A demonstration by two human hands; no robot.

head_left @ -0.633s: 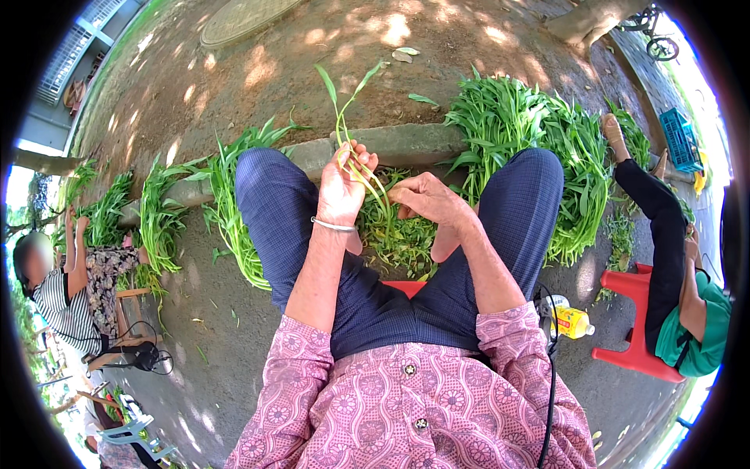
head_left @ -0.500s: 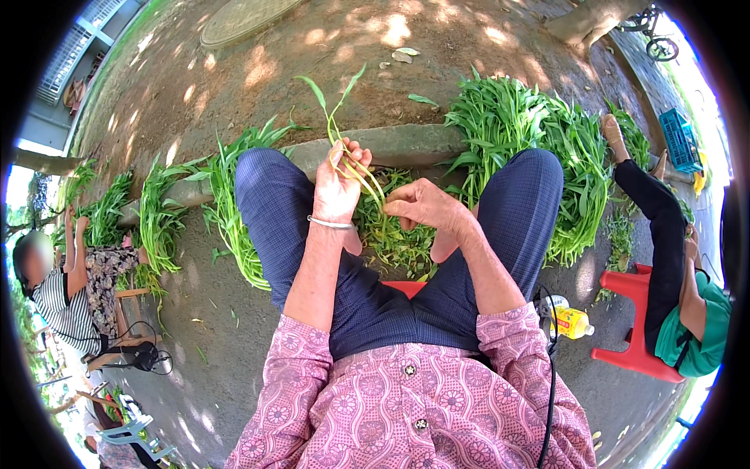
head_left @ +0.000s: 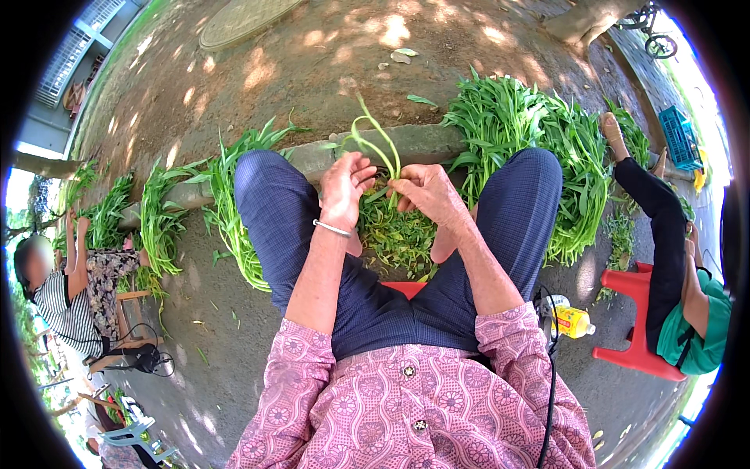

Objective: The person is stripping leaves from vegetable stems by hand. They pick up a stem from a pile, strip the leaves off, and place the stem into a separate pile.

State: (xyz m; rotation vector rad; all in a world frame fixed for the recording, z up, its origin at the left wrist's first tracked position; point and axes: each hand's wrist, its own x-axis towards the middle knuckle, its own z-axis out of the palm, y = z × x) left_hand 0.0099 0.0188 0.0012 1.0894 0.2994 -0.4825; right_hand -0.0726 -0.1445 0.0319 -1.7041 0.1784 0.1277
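Several long pale-green stems of a leafy vegetable, which look like water spinach (head_left: 384, 144), rise bent above my knees. Thumb and fingers of my right hand (head_left: 428, 192) pinch them at their lower end. My left hand (head_left: 342, 192) is just left of the stems, palm turned inward, its fingers half curled and apart with nothing visible in them. A leaf tip near its fingertips is blurred. Beneath both hands, between my feet, lies a heap of trimmed leaves and bits (head_left: 398, 234).
A big pile of greens (head_left: 531, 141) lies beyond my right knee; a smaller bunch (head_left: 234, 211) lies by my left. A low curb (head_left: 426, 143) runs ahead. A yellow-labelled bottle (head_left: 573, 321) and a red stool (head_left: 641, 320) with a seated person are at right. Another person sits at left.
The stems have passed from my left hand's grip to my right hand's pinch. My left fingers have loosened, and my right hand has moved slightly up and to the right.
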